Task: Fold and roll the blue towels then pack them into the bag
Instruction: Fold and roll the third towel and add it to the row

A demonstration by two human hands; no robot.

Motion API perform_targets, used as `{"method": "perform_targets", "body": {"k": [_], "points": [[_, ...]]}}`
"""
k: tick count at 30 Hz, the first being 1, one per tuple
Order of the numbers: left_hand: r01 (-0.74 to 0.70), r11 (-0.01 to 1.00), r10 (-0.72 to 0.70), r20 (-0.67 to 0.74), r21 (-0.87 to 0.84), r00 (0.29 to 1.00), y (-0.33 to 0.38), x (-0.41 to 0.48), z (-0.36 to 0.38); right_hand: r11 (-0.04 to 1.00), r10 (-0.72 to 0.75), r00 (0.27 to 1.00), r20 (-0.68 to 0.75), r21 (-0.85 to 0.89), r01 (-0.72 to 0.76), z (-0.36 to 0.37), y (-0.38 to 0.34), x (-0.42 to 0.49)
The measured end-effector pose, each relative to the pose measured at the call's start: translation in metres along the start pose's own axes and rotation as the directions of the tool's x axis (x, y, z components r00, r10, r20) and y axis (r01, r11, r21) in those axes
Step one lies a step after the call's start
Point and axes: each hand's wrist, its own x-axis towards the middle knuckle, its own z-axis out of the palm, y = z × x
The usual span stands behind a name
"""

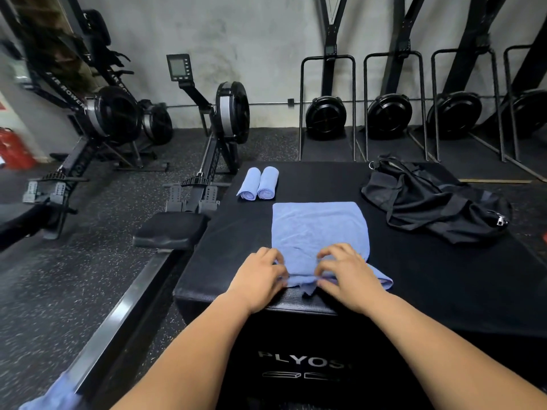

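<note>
Our box (444, 285) serves as table; the bag (429, 208) lies far right, ready for packing. The towel (318, 226) lies flat mid-box, two rolls (268, 182) parked far left. Left hand (259, 276) and right hand (347, 275) pinch its near edge, fingers curled, probably to start rolling.

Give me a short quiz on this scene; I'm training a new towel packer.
1. How many rolled towels lie on the box?
2. True or false: the left hand and right hand both grip the near edge of the flat towel.
3. The bag lies: A) left of the flat towel, B) right of it, C) under it.
Key: 1 two; 2 true; 3 B.
</note>
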Motion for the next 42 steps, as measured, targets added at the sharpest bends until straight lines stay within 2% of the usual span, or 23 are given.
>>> {"method": "perform_targets", "body": {"k": [2,4,6,7,10,12,16,20,23,27,29,31,33,35,37,39,41,42], "points": [[0.055,0.998,-0.059,-0.105,-0.041,0.993,-0.001,0.002,-0.005,0.96,0.229,0.959,-0.166,0.202,-0.195,-0.01,0.003,0.006],[0.154,0.981,-0.176,-0.197,-0.122,0.965,-0.002,0.007,-0.015,0.847,0.498,0.832,-0.247,0.344,-0.405,-0.025,0.015,0.01],[0.249,0.958,-0.274,-0.198,-0.141,0.941,-0.007,0.012,-0.02,0.736,0.656,0.73,-0.191,0.376,-0.563,-0.039,0.034,0.008],[0.276,0.955,-0.292,-0.167,-0.114,0.942,-0.01,0.014,-0.021,0.705,0.69,0.712,-0.13,0.341,-0.622,-0.043,0.044,0.006],[0.263,0.962,-0.269,-0.083,-0.072,0.96,-0.012,0.015,-0.02,0.706,0.681,0.728,0.083,0.19,-0.682,-0.048,0.056,-0.004],[0.181,0.98,-0.188,-0.074,-0.085,0.979,-0.008,0.013,-0.02,0.727,0.664,0.736,0.136,0.114,-0.677,-0.045,0.057,-0.009],[-0.017,0.994,0.008,-0.082,-0.111,0.997,0.001,0.002,-0.015,0.752,0.639,0.766,0.07,0.153,-0.642,-0.038,0.054,-0.013],[-0.14,0.988,0.136,-0.066,-0.064,0.989,0.007,-0.007,-0.01,0.772,0.62,0.783,-0.054,0.222,-0.596,-0.035,0.054,-0.008],[-0.193,0.98,0.191,-0.025,-0.055,0.981,0.01,-0.01,-0.003,0.775,0.626,0.774,-0.091,0.185,-0.605,-0.035,0.056,-0.005],[-0.213,0.974,0.207,-0.083,-0.076,0.975,0.013,-0.009,0.004,0.775,0.63,0.772,-0.087,0.147,-0.615,-0.035,0.057,-0.001],[-0.15,0.986,0.14,-0.123,-0.072,0.982,0.011,-0.004,0.003,0.769,0.637,0.765,-0.092,0.139,-0.623,-0.035,0.058,0.0],[0.048,0.992,-0.071,-0.204,-0.117,0.976,0.01,0.006,-0.003,0.757,0.652,0.744,-0.146,0.167,-0.631,-0.036,0.058,0.002],[0.26,0.928,-0.335,-0.292,-0.268,0.896,0.012,0.021,-0.013,0.749,0.662,0.718,-0.214,0.223,-0.624,-0.041,0.056,0.006],[0.374,0.832,-0.505,-0.278,-0.41,0.817,0.013,0.036,-0.019,0.768,0.638,0.74,-0.213,0.255,-0.588,-0.041,0.054,0.01],[0.425,0.809,-0.524,-0.17,-0.405,0.835,0.008,0.046,-0.015,0.81,0.578,0.805,-0.132,0.213,-0.546,-0.037,0.052,0.012],[0.429,0.832,-0.455,0.008,-0.351,0.89,0.004,0.046,-0.005,0.851,0.517,0.856,0.003,0.106,-0.514,-0.029,0.051,0.008],[0.419,0.854,-0.394,0.142,-0.309,0.908,0.002,0.039,0.003,0.857,0.511,0.853,0.109,0.01,-0.515,-0.025,0.047,0.001],[0.403,0.87,-0.376,0.146,-0.285,0.915,0.001,0.035,0.005,0.857,0.514,0.85,0.111,-0.027,-0.515,-0.024,0.045,-0.003]]}}
